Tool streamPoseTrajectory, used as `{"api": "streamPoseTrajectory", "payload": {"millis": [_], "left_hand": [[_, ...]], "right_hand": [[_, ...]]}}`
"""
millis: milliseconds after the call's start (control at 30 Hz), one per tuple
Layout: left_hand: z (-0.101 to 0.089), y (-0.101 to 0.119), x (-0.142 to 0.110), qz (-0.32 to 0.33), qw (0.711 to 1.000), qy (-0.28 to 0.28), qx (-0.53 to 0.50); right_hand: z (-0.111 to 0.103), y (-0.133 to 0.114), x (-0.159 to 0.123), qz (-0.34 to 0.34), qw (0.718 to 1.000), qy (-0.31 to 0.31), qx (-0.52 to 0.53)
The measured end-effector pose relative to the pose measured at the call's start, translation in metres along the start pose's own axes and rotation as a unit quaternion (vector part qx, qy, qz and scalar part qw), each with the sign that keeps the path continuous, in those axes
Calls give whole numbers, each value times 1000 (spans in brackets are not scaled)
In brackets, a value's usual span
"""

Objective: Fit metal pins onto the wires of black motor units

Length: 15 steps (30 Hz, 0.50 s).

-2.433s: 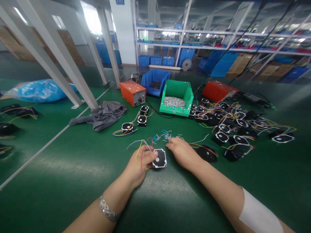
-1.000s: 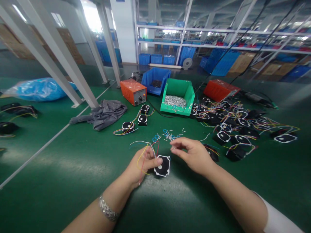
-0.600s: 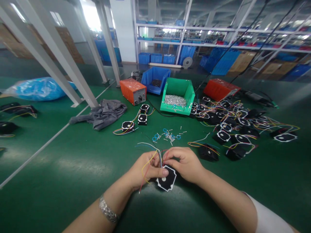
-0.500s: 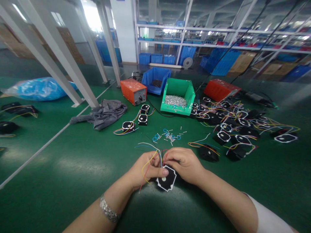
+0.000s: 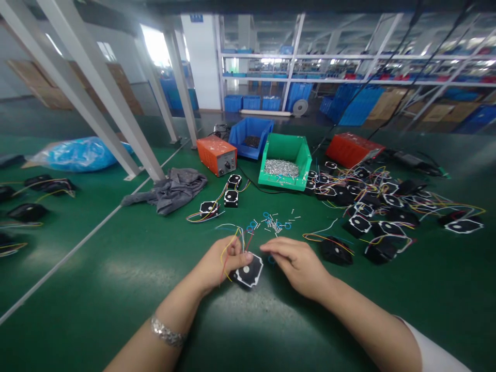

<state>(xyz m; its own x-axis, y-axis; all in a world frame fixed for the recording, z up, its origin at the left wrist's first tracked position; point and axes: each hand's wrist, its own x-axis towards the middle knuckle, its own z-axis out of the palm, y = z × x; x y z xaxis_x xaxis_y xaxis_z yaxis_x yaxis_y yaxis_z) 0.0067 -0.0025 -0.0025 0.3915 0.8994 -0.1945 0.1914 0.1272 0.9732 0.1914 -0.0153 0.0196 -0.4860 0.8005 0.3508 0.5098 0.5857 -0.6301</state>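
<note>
My left hand (image 5: 222, 261) grips a small black motor (image 5: 251, 271) with a white-edged end face, its thumb lying over the top near a pale round spot. Yellow, red, white and blue lead wires (image 5: 242, 235) rise from the motor's far side, and some loop over the fingers. To the right of the motor and apart from it is my right hand (image 5: 296, 263), fingers stretched forward and thumb separated. A blue ring (image 5: 272, 260) shows beside its thumb; whether the hand touches it I cannot tell. Beyond the hands lie small metal pins (image 5: 274, 226) and more blue rings.
Many wired motors (image 5: 360, 223) are heaped on the right, and several (image 5: 209, 208) stand left of centre. Behind are a green bin (image 5: 302, 178) of metal pins, a blue bin (image 5: 242, 147) and two orange boxes (image 5: 217, 155). A grey cloth (image 5: 174, 191) lies left.
My right hand has come away from the wires and moved right of the motor. My left hand, still holding the motor, has shifted left. The whole view has tilted slightly.
</note>
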Motion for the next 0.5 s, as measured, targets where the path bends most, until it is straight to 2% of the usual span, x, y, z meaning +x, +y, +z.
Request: {"api": "streamPoseTrajectory", "payload": {"millis": [33, 100, 133, 233, 333, 433, 500], "left_hand": [[-8, -1, 2, -3, 995, 41, 87], [-26, -5, 6, -27, 958, 138, 250], [-35, -6, 8, -40, 940, 173, 293], [-60, -9, 9, -72, 901, 246, 349], [-81, -6, 2, -102, 861, 316, 386], [-91, -1, -9, -124, 820, 394, 397], [-88, -1, -13, -96, 802, 420, 413]], "right_hand": [[0, 2, 0, 9, 1000, 14, -10], [-1, 4, -1, 21, 999, 26, -29], [-2, 5, 0, 25, 999, 25, -40], [-12, 3, 2, 44, 995, 1, -93], [-34, -1, 3, 82, 978, -61, -179], [-62, 0, -1, 120, 947, -123, -272], [-78, 6, -7, 144, 920, -147, -335]]}}
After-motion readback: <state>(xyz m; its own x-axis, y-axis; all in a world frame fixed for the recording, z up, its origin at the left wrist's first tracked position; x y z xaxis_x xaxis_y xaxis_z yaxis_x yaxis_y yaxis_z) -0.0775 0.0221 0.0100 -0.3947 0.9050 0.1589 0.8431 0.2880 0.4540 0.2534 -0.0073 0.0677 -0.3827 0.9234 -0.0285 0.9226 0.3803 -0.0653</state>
